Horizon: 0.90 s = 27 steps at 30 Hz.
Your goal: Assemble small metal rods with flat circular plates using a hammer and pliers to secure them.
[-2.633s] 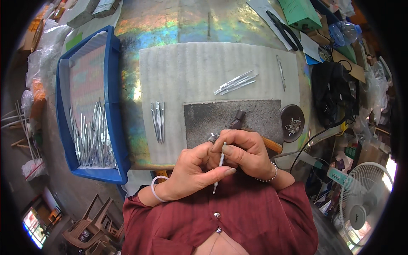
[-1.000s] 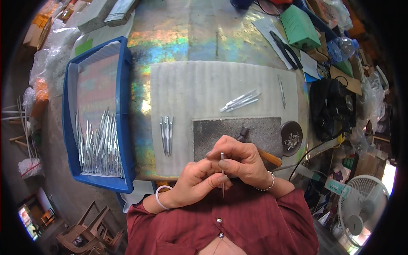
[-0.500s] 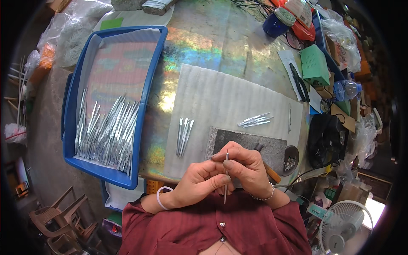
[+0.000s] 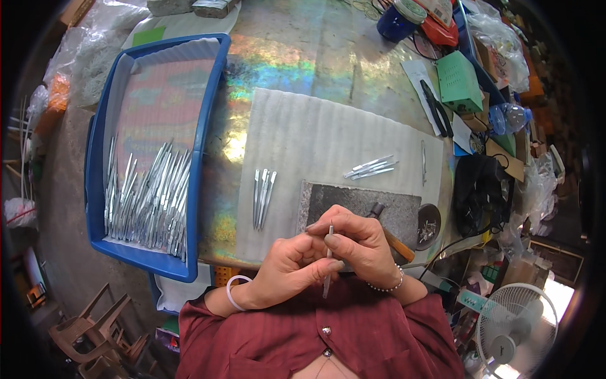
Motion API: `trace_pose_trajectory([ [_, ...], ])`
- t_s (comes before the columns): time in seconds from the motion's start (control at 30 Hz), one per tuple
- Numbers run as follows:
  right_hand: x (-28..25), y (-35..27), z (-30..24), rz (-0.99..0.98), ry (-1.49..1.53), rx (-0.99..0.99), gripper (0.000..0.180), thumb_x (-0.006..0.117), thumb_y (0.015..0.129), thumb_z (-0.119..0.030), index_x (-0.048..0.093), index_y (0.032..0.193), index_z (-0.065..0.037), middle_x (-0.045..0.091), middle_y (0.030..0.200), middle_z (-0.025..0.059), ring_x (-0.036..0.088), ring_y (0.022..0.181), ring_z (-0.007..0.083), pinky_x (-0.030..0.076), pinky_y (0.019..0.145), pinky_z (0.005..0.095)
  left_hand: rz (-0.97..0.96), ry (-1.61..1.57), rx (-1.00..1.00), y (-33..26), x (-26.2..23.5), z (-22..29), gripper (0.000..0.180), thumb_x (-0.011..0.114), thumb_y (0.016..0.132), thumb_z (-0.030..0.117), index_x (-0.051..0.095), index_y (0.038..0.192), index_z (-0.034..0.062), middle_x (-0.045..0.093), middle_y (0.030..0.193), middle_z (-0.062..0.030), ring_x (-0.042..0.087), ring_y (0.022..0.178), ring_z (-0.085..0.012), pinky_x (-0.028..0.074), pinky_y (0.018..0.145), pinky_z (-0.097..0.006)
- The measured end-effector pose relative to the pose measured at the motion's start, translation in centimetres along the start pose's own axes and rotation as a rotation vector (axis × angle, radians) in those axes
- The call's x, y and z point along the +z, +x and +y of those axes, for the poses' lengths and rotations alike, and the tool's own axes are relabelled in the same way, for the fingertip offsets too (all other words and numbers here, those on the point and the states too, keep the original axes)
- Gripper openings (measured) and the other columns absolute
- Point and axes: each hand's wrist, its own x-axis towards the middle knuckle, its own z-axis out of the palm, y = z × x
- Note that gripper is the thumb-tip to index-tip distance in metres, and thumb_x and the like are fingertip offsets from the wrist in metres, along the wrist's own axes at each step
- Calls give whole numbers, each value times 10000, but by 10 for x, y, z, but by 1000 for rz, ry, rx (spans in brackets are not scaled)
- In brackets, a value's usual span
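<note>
A slim silver metal rod (image 4: 327, 285) is held nearly upright in front of my chest. My left hand (image 4: 291, 264) pinches it lower down between thumb and fingers. Higher up, the thumb and fingers of my right hand (image 4: 358, 245) close round its top end, from which a thin tip sticks out. Just beyond my hands lies a grey stone block (image 4: 404, 218); on it rests a hammer (image 4: 399, 246) with a wooden handle, partly hidden by my right hand. Several slim metal pieces (image 4: 264, 199) lie left of the block, and more metal pieces (image 4: 371, 167) lie beyond it.
A blue tray (image 4: 201, 151) full of similar metal pieces stands at the left. White foam sheet (image 4: 303, 126) covers part of the table. On the right are a small dark dish (image 4: 428, 235) of tiny parts, pliers (image 4: 435, 107), a green box (image 4: 459, 82) and a fan (image 4: 516, 331).
The view has shifted slightly, so the table's things sit a little further left. Both hands keep hold of the rod, whose lower end now leans slightly left.
</note>
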Motion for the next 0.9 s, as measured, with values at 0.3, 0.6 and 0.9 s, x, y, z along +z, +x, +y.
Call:
trace_pose_trajectory([
  [0.3,-10,-9,3,-9,16,0,238,542,916,-119,627,1091,18,544,992,48,514,895,99,414,798,229,24,132,-27,4,8,5,113,656,859,61,561,837,3,597,649,6,528,592,-21,401,500,-192],
  [0.6,-15,-15,6,3,33,-9,230,568,908,-115,629,1093,8,539,980,34,501,852,78,406,766,215,37,203,-16,6,11,-3,172,698,822,58,533,781,34,577,597,20,501,522,-19,369,451,-195],
  [0.9,-23,-17,14,19,72,-36,217,604,893,-111,636,1082,-10,535,950,5,454,751,36,379,681,184,67,307,7,14,15,-9,275,744,781,58,476,718,59,530,557,28,484,513,-8,345,426,-194],
])
